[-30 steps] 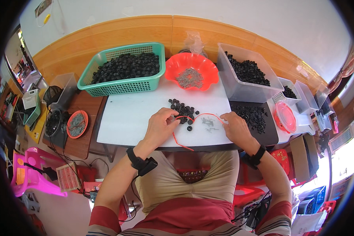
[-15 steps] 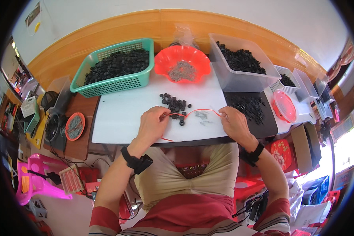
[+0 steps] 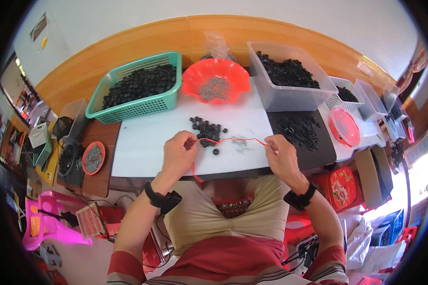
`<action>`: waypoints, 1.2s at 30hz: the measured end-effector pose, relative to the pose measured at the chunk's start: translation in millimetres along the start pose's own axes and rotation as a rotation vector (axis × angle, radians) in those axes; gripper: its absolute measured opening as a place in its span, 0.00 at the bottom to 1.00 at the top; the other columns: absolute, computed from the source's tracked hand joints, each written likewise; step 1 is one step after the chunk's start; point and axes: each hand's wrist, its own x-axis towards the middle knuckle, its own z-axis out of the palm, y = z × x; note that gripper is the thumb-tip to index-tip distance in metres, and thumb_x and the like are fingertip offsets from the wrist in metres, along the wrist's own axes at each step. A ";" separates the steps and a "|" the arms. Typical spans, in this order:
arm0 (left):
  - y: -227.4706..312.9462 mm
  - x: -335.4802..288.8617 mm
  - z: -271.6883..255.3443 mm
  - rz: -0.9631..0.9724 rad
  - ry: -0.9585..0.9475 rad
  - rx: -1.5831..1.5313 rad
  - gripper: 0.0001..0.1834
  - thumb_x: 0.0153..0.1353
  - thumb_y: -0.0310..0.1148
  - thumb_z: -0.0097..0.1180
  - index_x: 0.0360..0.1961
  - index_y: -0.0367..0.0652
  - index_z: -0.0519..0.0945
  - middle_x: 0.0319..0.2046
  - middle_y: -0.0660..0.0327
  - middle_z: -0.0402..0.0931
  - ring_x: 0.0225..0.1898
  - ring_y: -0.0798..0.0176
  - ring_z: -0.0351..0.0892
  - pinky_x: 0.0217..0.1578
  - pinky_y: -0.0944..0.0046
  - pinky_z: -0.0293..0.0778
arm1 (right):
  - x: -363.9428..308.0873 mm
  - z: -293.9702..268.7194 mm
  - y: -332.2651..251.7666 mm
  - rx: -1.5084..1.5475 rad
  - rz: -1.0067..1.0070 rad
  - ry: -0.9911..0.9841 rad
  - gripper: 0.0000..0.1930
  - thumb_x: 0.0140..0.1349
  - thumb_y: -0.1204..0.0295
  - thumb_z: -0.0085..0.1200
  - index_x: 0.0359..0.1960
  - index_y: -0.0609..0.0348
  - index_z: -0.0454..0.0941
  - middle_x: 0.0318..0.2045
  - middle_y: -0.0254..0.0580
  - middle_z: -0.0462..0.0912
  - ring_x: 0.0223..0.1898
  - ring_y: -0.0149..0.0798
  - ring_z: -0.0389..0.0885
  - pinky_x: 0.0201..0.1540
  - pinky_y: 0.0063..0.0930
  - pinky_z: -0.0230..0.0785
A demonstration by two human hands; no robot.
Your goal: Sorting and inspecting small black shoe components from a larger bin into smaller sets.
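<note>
L hand & R hand each pinching red cord, strung betw. them over white sheet, nr blk caps; cord tail hangs below L hand. Exact finger contact hard to make out. Blue box, lower R: markings too small to read.

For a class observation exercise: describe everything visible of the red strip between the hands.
The red strip is thin and flexible-looking, perhaps plastic or cord. The left hand and right hand pinch it; the span between bends slightly, with a kink or knot nearer the left. A loose tail trails below the left hand, near the white surface's front edge. Contact with the black pieces is unclear.
</note>
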 end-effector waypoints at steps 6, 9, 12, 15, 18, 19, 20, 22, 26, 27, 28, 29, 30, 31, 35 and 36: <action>5.7 6.2 0.3 -0.020 -0.014 -0.068 0.04 0.57 0.22 0.62 0.34 0.36 0.81 0.26 0.62 0.82 0.28 0.73 0.80 0.32 0.70 0.76 | 3.7 2.4 1.8 0.050 0.071 0.041 0.09 0.61 0.81 0.58 0.44 0.63 0.80 0.33 0.47 0.83 0.29 0.37 0.82 0.33 0.31 0.73; 10.6 12.1 -5.3 -0.050 -0.009 -0.095 0.04 0.57 0.22 0.62 0.34 0.36 0.81 0.27 0.63 0.82 0.28 0.73 0.79 0.32 0.71 0.76 | 12.4 3.0 -3.1 0.146 0.147 0.019 0.09 0.61 0.81 0.58 0.43 0.64 0.80 0.31 0.43 0.83 0.27 0.30 0.79 0.31 0.27 0.71; 13.6 15.6 -8.6 -0.060 -0.004 -0.129 0.03 0.58 0.22 0.62 0.34 0.36 0.81 0.27 0.63 0.82 0.29 0.74 0.79 0.32 0.71 0.76 | 20.1 5.7 1.9 0.234 0.141 0.053 0.08 0.62 0.81 0.57 0.43 0.65 0.79 0.29 0.37 0.82 0.27 0.24 0.76 0.30 0.23 0.68; 20.8 17.5 -13.4 -0.108 -0.020 -0.186 0.02 0.60 0.22 0.62 0.33 0.36 0.80 0.27 0.64 0.81 0.29 0.74 0.78 0.32 0.71 0.76 | 25.2 3.3 -10.1 0.275 0.143 0.057 0.07 0.64 0.82 0.55 0.43 0.66 0.79 0.29 0.33 0.81 0.27 0.23 0.76 0.30 0.20 0.67; 22.5 19.0 -18.7 -0.177 -0.044 -0.263 0.03 0.59 0.22 0.62 0.34 0.36 0.80 0.28 0.64 0.81 0.31 0.74 0.79 0.34 0.71 0.76 | 27.1 3.7 -15.5 0.376 0.177 0.059 0.07 0.64 0.82 0.54 0.43 0.67 0.78 0.29 0.34 0.80 0.28 0.23 0.76 0.31 0.20 0.69; 22.5 18.6 -20.0 -0.184 -0.042 -0.267 0.03 0.59 0.22 0.62 0.34 0.36 0.80 0.29 0.64 0.81 0.31 0.74 0.79 0.35 0.71 0.76 | 27.0 3.8 -19.1 0.388 0.187 0.060 0.07 0.65 0.82 0.54 0.43 0.67 0.78 0.29 0.33 0.80 0.28 0.23 0.76 0.31 0.20 0.70; 22.3 18.2 -19.9 -0.190 -0.044 -0.273 0.03 0.59 0.21 0.61 0.34 0.36 0.79 0.30 0.64 0.81 0.32 0.74 0.79 0.36 0.71 0.76 | 26.4 3.9 -21.2 0.399 0.199 0.064 0.07 0.65 0.82 0.54 0.43 0.67 0.77 0.28 0.33 0.80 0.28 0.23 0.76 0.31 0.20 0.72; 21.7 17.8 -19.4 -0.185 -0.034 -0.296 0.03 0.60 0.21 0.61 0.34 0.36 0.79 0.30 0.64 0.81 0.32 0.74 0.79 0.36 0.71 0.76 | 26.0 3.8 -22.6 0.404 0.193 0.067 0.07 0.65 0.82 0.54 0.43 0.67 0.77 0.28 0.33 0.80 0.27 0.22 0.76 0.32 0.21 0.73; 25.2 17.3 -19.6 -0.169 -0.020 -0.384 0.03 0.61 0.21 0.61 0.35 0.36 0.78 0.30 0.65 0.80 0.31 0.74 0.78 0.35 0.72 0.75 | 23.8 4.3 -25.7 0.453 0.174 0.081 0.07 0.66 0.81 0.54 0.44 0.67 0.78 0.28 0.34 0.80 0.26 0.22 0.77 0.33 0.21 0.75; 24.7 17.1 -18.9 -0.163 -0.025 -0.387 0.03 0.61 0.21 0.61 0.35 0.36 0.78 0.30 0.65 0.80 0.31 0.74 0.78 0.35 0.72 0.75 | 23.0 4.3 -28.4 0.449 0.174 0.089 0.07 0.66 0.81 0.54 0.44 0.67 0.78 0.28 0.34 0.80 0.26 0.22 0.77 0.33 0.21 0.75; 23.5 16.7 -18.2 -0.170 -0.013 -0.424 0.04 0.62 0.21 0.61 0.36 0.36 0.78 0.29 0.65 0.79 0.30 0.74 0.78 0.33 0.72 0.75 | 22.0 4.4 -31.8 0.454 0.190 0.069 0.06 0.66 0.81 0.54 0.43 0.67 0.78 0.27 0.33 0.79 0.27 0.23 0.78 0.33 0.23 0.76; 23.2 17.1 -17.1 -0.175 -0.004 -0.463 0.05 0.62 0.21 0.61 0.37 0.36 0.78 0.29 0.66 0.78 0.29 0.74 0.78 0.32 0.72 0.75 | 21.0 2.9 -33.6 0.457 0.207 0.053 0.06 0.67 0.80 0.53 0.43 0.67 0.78 0.27 0.32 0.79 0.27 0.23 0.78 0.34 0.24 0.77; 25.0 17.2 -16.7 -0.167 -0.013 -0.468 0.05 0.62 0.21 0.61 0.37 0.36 0.78 0.29 0.66 0.78 0.29 0.74 0.78 0.32 0.72 0.75 | 19.3 5.8 -27.3 0.499 0.197 0.048 0.07 0.67 0.80 0.53 0.45 0.68 0.79 0.29 0.33 0.79 0.27 0.24 0.79 0.35 0.24 0.77; 28.2 17.0 -16.9 -0.200 -0.013 -0.513 0.05 0.61 0.21 0.62 0.38 0.36 0.78 0.29 0.66 0.78 0.30 0.74 0.78 0.32 0.72 0.75 | 17.6 6.2 -26.0 0.493 0.198 0.060 0.07 0.67 0.80 0.53 0.45 0.68 0.79 0.29 0.33 0.79 0.27 0.24 0.79 0.35 0.24 0.77; 40.0 13.6 -16.4 -0.268 -0.007 -0.632 0.08 0.62 0.23 0.62 0.42 0.34 0.79 0.31 0.65 0.79 0.30 0.73 0.78 0.32 0.72 0.75 | 11.0 8.4 -33.3 0.576 0.152 0.014 0.10 0.69 0.81 0.52 0.49 0.70 0.80 0.35 0.37 0.79 0.28 0.27 0.80 0.36 0.24 0.77; 41.7 12.2 -16.0 -0.262 -0.016 -0.637 0.08 0.62 0.23 0.62 0.42 0.34 0.79 0.31 0.65 0.79 0.30 0.73 0.78 0.32 0.72 0.75 | 9.6 9.0 -35.7 0.593 0.162 -0.014 0.10 0.69 0.81 0.52 0.48 0.70 0.80 0.36 0.38 0.79 0.29 0.28 0.81 0.36 0.24 0.77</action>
